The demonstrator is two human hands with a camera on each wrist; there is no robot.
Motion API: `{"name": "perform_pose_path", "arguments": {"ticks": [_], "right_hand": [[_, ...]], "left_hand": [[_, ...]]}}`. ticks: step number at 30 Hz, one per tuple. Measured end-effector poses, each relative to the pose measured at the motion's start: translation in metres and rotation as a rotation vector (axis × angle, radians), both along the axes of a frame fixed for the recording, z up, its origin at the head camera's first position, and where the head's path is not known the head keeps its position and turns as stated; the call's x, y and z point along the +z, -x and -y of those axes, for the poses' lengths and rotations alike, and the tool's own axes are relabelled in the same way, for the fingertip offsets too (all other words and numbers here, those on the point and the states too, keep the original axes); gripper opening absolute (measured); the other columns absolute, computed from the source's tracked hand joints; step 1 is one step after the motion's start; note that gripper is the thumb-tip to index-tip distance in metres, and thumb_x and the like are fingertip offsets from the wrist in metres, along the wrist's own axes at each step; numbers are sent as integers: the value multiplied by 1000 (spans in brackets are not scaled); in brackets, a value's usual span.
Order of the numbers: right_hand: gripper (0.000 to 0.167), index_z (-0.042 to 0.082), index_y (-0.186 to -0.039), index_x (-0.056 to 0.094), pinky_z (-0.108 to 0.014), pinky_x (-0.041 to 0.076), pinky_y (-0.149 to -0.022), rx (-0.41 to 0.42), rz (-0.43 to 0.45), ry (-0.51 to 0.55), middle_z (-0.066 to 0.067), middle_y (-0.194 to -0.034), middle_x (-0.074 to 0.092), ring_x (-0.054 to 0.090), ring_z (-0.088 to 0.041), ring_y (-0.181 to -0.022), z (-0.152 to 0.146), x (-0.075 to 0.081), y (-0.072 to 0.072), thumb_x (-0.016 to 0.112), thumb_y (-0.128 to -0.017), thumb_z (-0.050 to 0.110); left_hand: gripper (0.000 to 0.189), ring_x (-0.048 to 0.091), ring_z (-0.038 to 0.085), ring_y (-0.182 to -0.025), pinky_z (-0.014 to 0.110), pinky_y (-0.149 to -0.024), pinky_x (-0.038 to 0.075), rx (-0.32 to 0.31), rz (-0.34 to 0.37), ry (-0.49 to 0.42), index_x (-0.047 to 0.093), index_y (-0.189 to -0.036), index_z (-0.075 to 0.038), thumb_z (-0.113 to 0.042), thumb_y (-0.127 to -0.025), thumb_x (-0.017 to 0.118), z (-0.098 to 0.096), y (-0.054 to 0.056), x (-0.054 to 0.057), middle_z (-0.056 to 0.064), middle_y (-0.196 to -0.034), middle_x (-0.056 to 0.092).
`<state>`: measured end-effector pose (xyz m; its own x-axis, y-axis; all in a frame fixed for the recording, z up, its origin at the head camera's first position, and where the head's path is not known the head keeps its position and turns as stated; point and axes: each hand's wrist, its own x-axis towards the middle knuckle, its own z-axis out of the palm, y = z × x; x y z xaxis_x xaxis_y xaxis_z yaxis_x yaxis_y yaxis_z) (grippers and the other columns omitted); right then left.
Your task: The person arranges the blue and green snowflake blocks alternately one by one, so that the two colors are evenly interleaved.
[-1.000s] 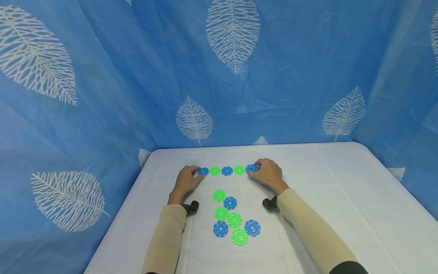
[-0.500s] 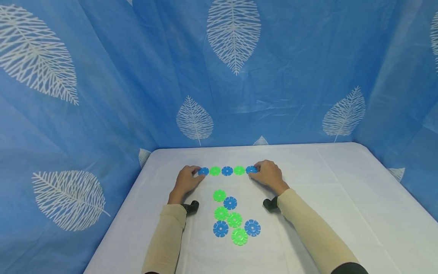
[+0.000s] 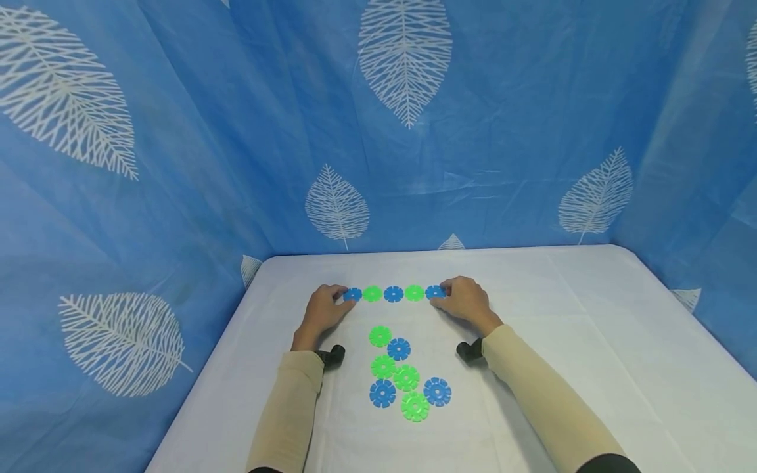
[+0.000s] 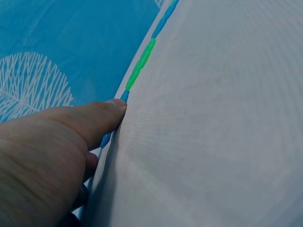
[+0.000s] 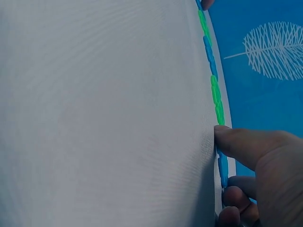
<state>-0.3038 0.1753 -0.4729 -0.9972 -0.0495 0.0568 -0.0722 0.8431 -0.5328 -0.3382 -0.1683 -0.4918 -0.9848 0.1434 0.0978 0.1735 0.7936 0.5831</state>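
Across the far part of the table lies a straight row of notched plastic discs, alternating blue and green. My left hand [image 3: 324,309] pinches the blue disc [image 3: 352,294] at the row's left end between thumb and fingers. At the right end, my right hand [image 3: 468,302] holds another blue disc [image 3: 434,292] the same way. Between them lie a green disc [image 3: 372,293], a blue disc [image 3: 393,293] and a second green disc [image 3: 414,293]. In both wrist views the row appears edge-on and flat on the cloth, with the thumbs partly covering the end discs.
Nearer on the white tablecloth [image 3: 532,368] lies a loose group of several discs, among them a green disc [image 3: 415,406] and a blue disc [image 3: 437,392]. A blue curtain [image 3: 497,131] with white leaf prints stands behind the table and along both sides.
The right-end blue disc has come down slightly, level with the row, with my right hand still on it. My left hand and the loose discs have stayed in place.
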Motion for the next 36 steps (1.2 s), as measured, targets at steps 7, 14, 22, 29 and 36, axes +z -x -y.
{"name": "perform_pose_path", "arguments": {"ticks": [7,14,22,29,36], "right_hand": [[57,8,-128,69,-30,32,-54,-10,-23,11,-3,-75,53,44,-17,-65,1,-1,-4,78,-83,43],[48,15,-126,71,-34,47,-61,3,-56,106,-9,-110,68,60,-22,-82,7,9,-16,75,-87,43],[43,17,-121,73,-30,47,-62,120,-127,161,-7,-109,69,58,-14,-76,23,23,-42,76,-87,42],[37,19,-116,74,-27,47,-61,266,-118,163,-6,-104,70,55,-9,-70,36,39,-79,80,-85,38],[32,20,-109,76,-23,46,-61,404,-95,137,2,-95,69,51,-5,-68,44,33,-105,81,-83,39]], "left_hand": [[46,61,26,-104,46,-93,52,-2,0,0,69,-128,-11,-38,-91,73,0,0,0,11,-110,65],[46,61,26,-102,46,-92,52,-14,-16,-4,69,-128,-11,-38,-91,74,1,0,1,12,-109,66],[46,61,26,-101,45,-91,52,-13,-16,-2,69,-127,-12,-38,-90,74,1,1,-1,12,-108,65],[47,61,27,-103,45,-92,52,-16,-10,5,69,-128,-12,-39,-91,74,-1,0,-1,12,-110,66],[47,62,28,-104,47,-92,52,-20,-18,3,69,-128,-10,-38,-91,74,1,-1,1,13,-111,66]]}}
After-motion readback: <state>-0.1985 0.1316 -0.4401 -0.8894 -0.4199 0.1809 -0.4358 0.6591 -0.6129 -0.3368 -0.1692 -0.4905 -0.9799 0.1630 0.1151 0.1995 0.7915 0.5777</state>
